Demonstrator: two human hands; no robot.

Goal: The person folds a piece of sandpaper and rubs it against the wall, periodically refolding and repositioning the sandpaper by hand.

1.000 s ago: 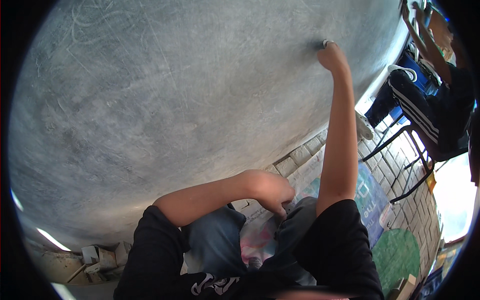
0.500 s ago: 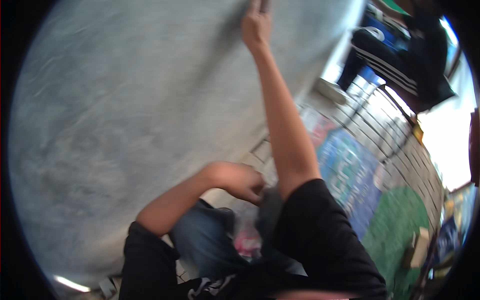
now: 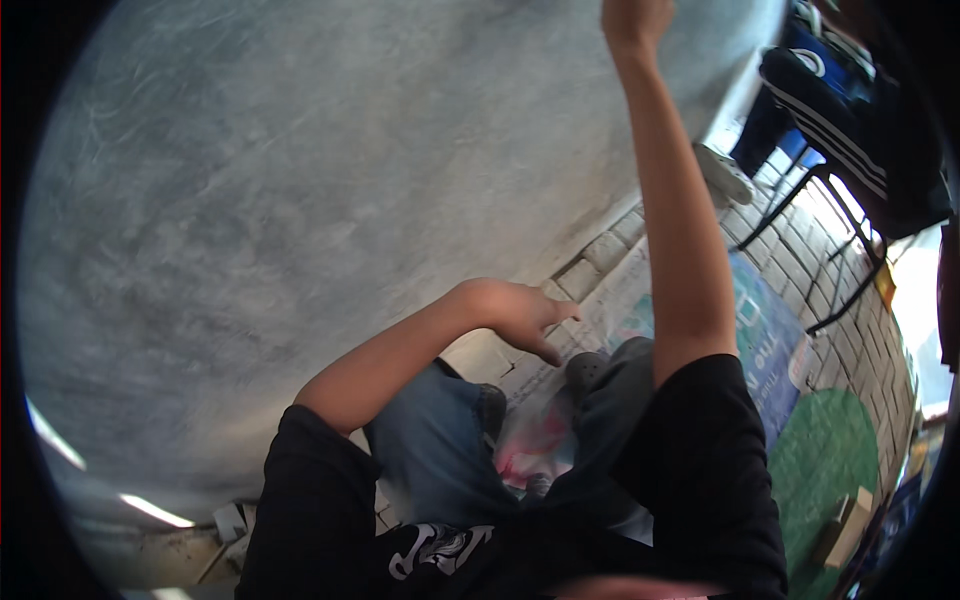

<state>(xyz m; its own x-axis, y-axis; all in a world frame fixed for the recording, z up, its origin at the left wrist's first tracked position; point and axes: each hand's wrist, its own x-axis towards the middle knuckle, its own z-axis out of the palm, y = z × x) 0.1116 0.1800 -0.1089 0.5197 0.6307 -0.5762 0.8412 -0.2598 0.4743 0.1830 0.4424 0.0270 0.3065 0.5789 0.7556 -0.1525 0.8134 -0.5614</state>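
Observation:
My left hand [image 3: 527, 316] hangs in front of my knees, bent down at the wrist. Its thumb and fingers are apart, and nothing shows in them. My right hand [image 3: 638, 24] is raised high against the grey plastered wall [image 3: 330, 170]. The upper edge cuts off its fingers, so what it holds or touches is hidden. Below my left hand, my dark shoes [image 3: 584, 371] stand on a printed sheet [image 3: 540, 430] with pink and red patches.
A blue printed banner [image 3: 775, 340] and a green oval panel [image 3: 830, 450] lie on brick paving [image 3: 840, 340]. A wooden block [image 3: 848, 528] sits at the lower right. Another person in striped trousers [image 3: 830, 130] sits on a black-framed chair [image 3: 850, 215].
My right arm has shifted to the right in the picture, its hand partly leaving at the top. My left hand sits higher and further right, its fingers now clearly apart. The whole view has shifted.

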